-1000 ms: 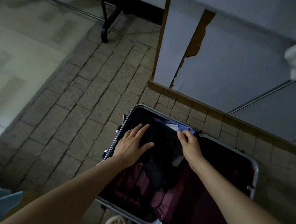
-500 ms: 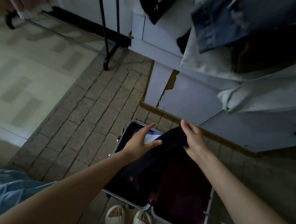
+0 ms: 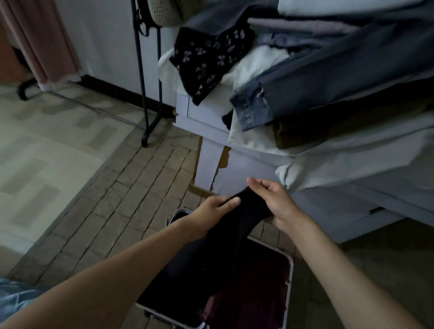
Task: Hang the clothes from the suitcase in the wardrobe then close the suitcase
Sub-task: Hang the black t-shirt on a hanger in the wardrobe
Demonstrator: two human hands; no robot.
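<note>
Lifted from open suitcase (image 3: 289, 284): black garment (image 3: 232, 235), both hands gripping.

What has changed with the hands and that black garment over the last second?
Both hands took hold of the black garment and raised it out of the suitcase: a second ago the left hand lay flat on it and the right hand picked at its edge; now both grip its top, its lower part trailing into the case. The suitcase stayed open on the floor.
</note>
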